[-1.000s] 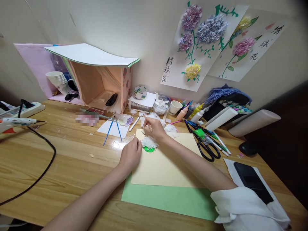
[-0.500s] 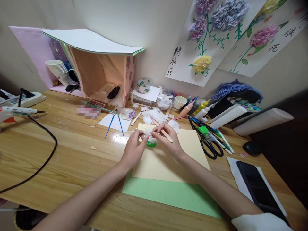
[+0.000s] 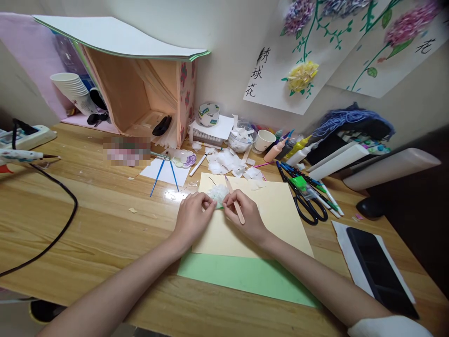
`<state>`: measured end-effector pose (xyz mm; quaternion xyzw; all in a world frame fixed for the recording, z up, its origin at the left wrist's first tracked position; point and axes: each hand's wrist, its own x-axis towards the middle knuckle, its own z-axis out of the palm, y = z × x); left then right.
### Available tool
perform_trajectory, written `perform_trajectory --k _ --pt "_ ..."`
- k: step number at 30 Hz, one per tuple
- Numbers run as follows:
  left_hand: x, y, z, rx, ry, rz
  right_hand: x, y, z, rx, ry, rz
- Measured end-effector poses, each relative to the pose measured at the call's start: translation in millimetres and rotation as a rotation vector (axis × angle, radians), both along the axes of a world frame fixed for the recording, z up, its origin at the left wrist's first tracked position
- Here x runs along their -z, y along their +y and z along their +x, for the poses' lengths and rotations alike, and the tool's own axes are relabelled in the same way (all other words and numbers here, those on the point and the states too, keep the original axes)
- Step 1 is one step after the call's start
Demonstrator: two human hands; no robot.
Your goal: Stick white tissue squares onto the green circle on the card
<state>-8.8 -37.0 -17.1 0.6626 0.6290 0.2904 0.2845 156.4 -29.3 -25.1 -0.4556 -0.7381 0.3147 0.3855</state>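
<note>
A cluster of crumpled white paper pieces (image 3: 217, 191) sits on a patch of green at the upper left of a cream sheet (image 3: 271, 210). My left hand (image 3: 194, 213) rests at the cluster's lower left, thumb and fingers pinched together; whatever lies between the tips is hidden. In my right hand (image 3: 247, 213) a flat wooden craft stick (image 3: 240, 213) is held slanting between the fingers. The right thumb and forefinger are pinched at the cluster's right edge. Beneath the cream sheet lies a green sheet (image 3: 245, 278).
Loose white paper squares (image 3: 226, 161) lie behind the sheet, near a clear bowl (image 3: 242, 139) of paper bits. Black-handled scissors (image 3: 310, 210) and pens lie right, beyond them a phone (image 3: 377, 267). A glue gun (image 3: 21, 155) with a black cord is at left.
Both hands have lowered to the sheet, where before they held a white paper piece above the green patch. The craft stick has tilted more upright. The view has shifted slightly.
</note>
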Motion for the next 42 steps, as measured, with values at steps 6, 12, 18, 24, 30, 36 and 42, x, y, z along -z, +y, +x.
perform_trajectory --k 6,12,18,24,30,36,42 --pt "-1.3 1.6 -1.5 -0.021 0.057 -0.005 -10.5 3.3 5.0 -0.077 -0.039 0.257" --pt "-1.3 2.4 -1.4 -0.037 0.088 -0.008 -11.3 7.6 13.9 -0.368 0.008 0.432" --pt "-1.4 2.4 -0.4 -0.040 0.107 -0.012 -6.1 12.1 10.0 -0.359 -0.117 0.366" --pt "0.3 2.7 -1.2 -0.018 0.144 0.029 -8.2 17.7 6.2 -0.335 -0.088 0.299" --pt "-0.9 2.9 -0.9 0.000 0.191 0.029 -10.7 20.8 3.7 -0.308 -0.032 0.265" --pt "-0.3 2.2 -0.6 0.000 0.186 0.040 -8.2 21.3 4.4 -0.312 -0.032 0.295" --pt "-0.7 2.3 -0.8 -0.003 0.182 0.035 -9.8 26.2 2.6 -0.278 -0.064 0.281"
